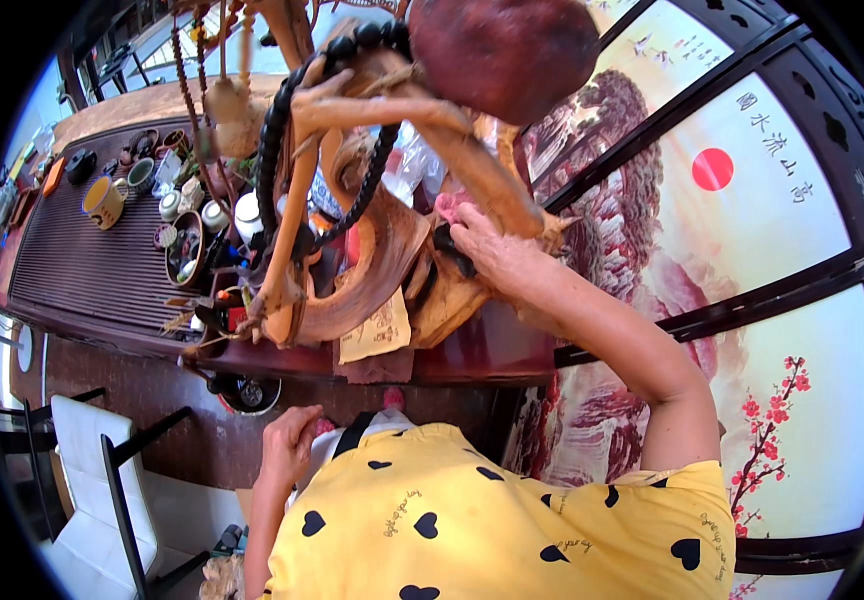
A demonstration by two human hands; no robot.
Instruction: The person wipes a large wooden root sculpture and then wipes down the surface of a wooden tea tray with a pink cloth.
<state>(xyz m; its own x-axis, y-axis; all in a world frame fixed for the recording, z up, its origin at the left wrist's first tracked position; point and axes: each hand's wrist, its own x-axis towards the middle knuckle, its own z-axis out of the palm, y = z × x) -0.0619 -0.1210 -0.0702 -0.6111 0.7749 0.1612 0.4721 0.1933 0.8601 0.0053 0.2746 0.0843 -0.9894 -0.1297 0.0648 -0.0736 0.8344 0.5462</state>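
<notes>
A root-wood carving [377,290] with twisted, looping branches fills the middle of the view, rising from the dark red table. My right hand [492,245] reaches to its right side, fingers closed on a small pink cloth [452,206] against the wood. Below the table edge, my left hand [292,437] hangs near my waist with its fingers curled in; whether anything lies inside them is hidden. A string of black beads [270,150] drapes over the carving's upper branches. A large dark red rounded piece [507,50] tops the carving.
A ribbed tea tray [72,260] with cups, pots and bowls spans the table's left. Tan paper [380,328] hangs at the front edge. Framed painted panels [752,240] stand close on the right. A white chair [102,490] is at lower left, near a round container [252,394].
</notes>
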